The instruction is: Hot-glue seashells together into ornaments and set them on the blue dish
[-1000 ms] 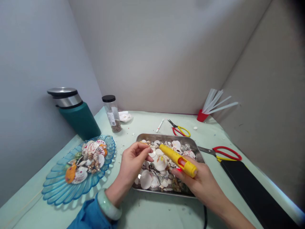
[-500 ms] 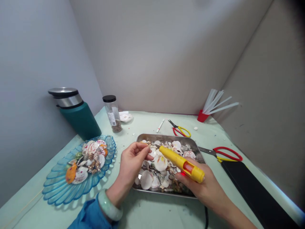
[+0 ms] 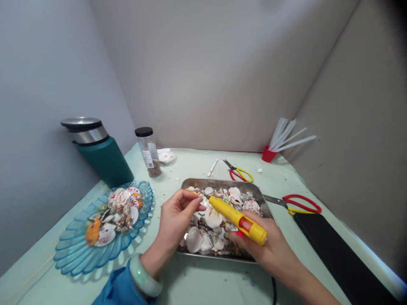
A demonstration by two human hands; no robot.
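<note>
My right hand is wrapped round a yellow hot glue gun, whose tip points up and left toward my left hand. A small red light glows near its grip. Thumb and fingers of my left hand are pinched together just left of that tip; whatever they hold is too small to make out. Both hands are over a metal tray filled with seashells, mostly white, some with orange or reddish marks.
A blue glass dish of shells lies left, before a teal bottle and a black-lidded jar. Behind the tray are a white pen and small scissors. Right are larger scissors, a black slab and a red cup of glue sticks.
The glue gun has shifted slightly left, its tip now closer to my left fingers. My left hand stays pinched in nearly the same place. The view has moved a little.
</note>
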